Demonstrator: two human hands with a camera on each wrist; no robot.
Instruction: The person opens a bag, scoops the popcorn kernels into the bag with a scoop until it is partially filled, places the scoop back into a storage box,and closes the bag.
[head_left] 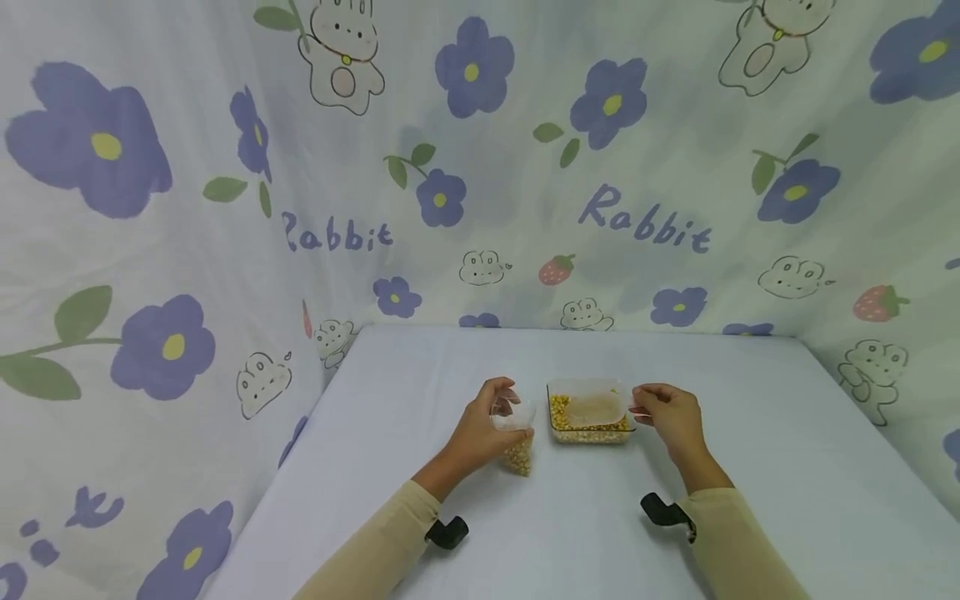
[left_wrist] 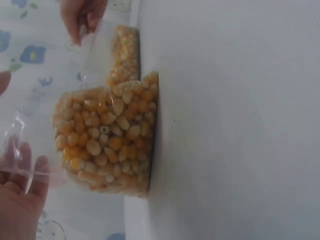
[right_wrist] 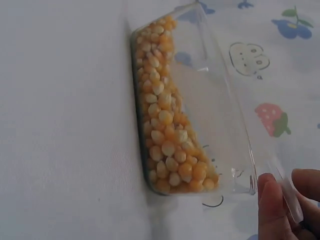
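Note:
A clear plastic bag stands on the table with its lower part full of yellow and pale corn kernels. My left hand holds its upper part, thumb on the near side and fingers curved round the far side. To the right sits a clear rectangular container, also holding corn kernels, heaped higher along one side in the right wrist view. My right hand pinches the edge of a translucent thin plastic piece at the container's right rim. Its other end reaches over the kernels; its full shape is unclear.
A white cloth covers the table. Behind and to the left hangs a curtain printed with flowers and rabbits. A black wrist mount sits by the left sleeve and another mount by the right.

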